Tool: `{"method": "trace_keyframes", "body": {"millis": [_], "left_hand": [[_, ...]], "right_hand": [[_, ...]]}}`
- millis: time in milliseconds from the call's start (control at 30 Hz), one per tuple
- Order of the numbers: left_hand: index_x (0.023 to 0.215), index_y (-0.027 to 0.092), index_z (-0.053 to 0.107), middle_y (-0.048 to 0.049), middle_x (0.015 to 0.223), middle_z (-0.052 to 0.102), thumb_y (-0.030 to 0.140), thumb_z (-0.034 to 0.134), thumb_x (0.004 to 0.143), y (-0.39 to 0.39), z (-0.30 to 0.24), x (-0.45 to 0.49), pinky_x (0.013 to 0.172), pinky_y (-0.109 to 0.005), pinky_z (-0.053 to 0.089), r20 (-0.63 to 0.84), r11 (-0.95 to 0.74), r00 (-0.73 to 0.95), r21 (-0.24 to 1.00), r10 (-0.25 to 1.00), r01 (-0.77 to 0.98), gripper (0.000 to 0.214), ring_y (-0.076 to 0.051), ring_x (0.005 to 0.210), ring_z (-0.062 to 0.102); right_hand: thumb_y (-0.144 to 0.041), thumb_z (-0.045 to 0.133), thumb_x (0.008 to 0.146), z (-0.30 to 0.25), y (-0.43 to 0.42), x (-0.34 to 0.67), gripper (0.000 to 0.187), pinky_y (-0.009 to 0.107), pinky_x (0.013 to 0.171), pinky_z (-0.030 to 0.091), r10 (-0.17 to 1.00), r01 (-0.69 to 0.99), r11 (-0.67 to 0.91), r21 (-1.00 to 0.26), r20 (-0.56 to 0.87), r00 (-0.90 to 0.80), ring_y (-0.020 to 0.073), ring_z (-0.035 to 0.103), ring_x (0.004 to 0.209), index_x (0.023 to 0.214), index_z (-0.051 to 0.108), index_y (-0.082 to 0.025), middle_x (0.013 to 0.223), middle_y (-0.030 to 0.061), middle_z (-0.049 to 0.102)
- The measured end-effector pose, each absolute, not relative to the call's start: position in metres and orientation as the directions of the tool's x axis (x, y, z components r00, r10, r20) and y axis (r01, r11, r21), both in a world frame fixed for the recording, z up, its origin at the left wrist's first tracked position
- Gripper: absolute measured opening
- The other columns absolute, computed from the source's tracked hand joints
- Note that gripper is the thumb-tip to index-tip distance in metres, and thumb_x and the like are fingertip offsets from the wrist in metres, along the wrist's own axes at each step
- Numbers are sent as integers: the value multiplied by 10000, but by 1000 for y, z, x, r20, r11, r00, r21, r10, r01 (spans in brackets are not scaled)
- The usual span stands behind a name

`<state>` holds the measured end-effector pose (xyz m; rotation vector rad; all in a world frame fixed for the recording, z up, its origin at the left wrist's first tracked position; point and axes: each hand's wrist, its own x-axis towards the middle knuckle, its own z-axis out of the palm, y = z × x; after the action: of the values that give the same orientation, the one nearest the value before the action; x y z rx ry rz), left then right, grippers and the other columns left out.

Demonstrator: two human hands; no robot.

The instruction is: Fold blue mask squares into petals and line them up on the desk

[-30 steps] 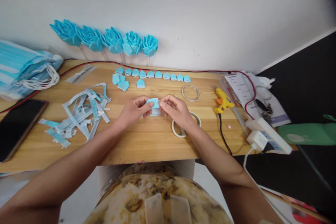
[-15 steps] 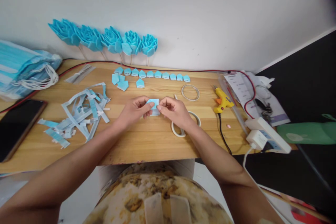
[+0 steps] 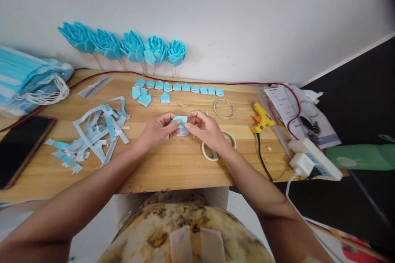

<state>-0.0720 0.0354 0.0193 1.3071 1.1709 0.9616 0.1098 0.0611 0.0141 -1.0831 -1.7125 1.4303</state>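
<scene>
Above the middle of the wooden table [image 3: 173,168], my left hand [image 3: 156,130] and my right hand [image 3: 206,129] both pinch a small blue fabric piece [image 3: 180,121] between their fingertips, with more of the light blue fabric just under it. Behind them lies a row of several folded blue petals [image 3: 181,87]. Several finished blue fabric roses [image 3: 132,47] lean against the white wall. A tape ring [image 3: 217,150] lies partly under my right wrist.
Cut blue mask strips [image 3: 92,131] are heaped at the left, a stack of blue face masks [image 3: 27,80] at the far left, and a black phone [image 3: 20,148] near the left edge. A yellow glue gun [image 3: 262,118], another ring [image 3: 224,108], papers and a power strip [image 3: 314,156] sit at the right.
My fingertips have drawn closer together on the blue piece, which now shows less between them. Both arms stay where they were.
</scene>
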Motion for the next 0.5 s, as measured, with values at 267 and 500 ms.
{"method": "trace_keyframes", "body": {"millis": [267, 500], "left_hand": [[666, 172, 530, 18, 572, 569, 465, 602, 775, 36, 18, -72, 507, -209, 427, -112, 89, 200, 988, 973, 123, 320, -87, 498, 490], [676, 174, 529, 23, 572, 549, 435, 598, 759, 38, 15, -72, 482, -206, 414, -159, 120, 243, 978, 957, 168, 282, -90, 498, 491]], "right_hand": [[-387, 618, 811, 19, 60, 109, 227, 211, 501, 378, 912, 225, 103, -969, 2, -410, 77, 470, 522, 738, 591, -174, 633, -29, 544], [-396, 616, 799, 18, 60, 109, 220, 211, 487, 373, 929, 231, 97, -968, 5, -369, 81, 455, 514, 748, 591, -183, 604, -38, 514]]}}
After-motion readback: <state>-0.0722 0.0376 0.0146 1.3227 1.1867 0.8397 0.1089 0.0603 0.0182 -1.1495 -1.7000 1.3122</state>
